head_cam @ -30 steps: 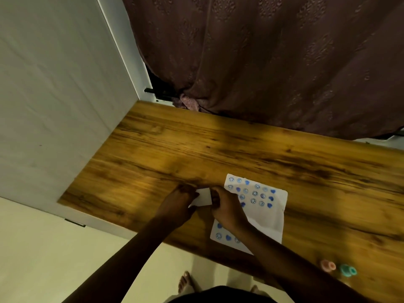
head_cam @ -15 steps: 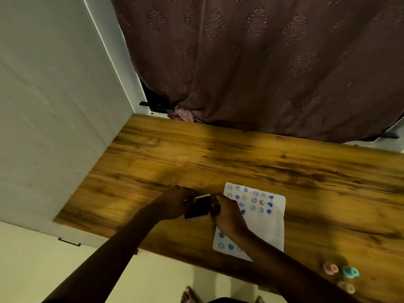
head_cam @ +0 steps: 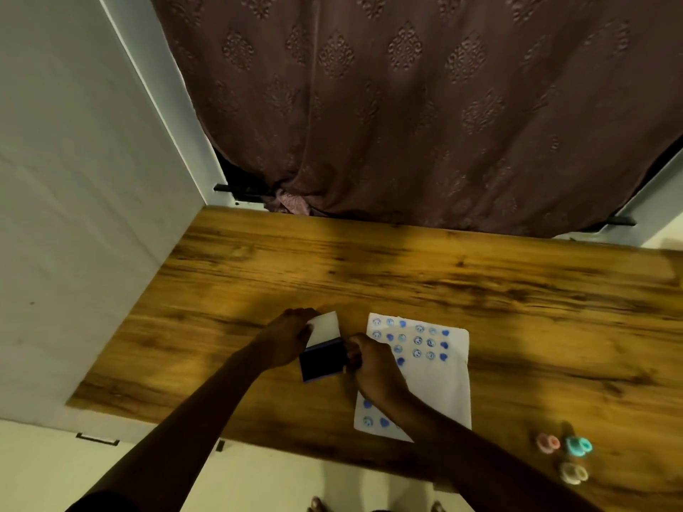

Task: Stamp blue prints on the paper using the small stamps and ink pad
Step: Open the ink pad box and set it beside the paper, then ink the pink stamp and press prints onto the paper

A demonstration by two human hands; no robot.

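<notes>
Two hands [head_cam: 332, 349] hold the opened ink pad [head_cam: 322, 359] between them.

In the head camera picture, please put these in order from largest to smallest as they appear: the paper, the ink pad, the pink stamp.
1. paper, clearly the largest.
2. ink pad, the dark open part held between left hand and right hand.
3. pink stamp, the smallest, near the table's front edge.

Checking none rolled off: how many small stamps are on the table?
3, clustered near the table's front right: pink stamp, teal stamp beside it, cream stamp nearest the edge. The hands might hide another.
</notes>
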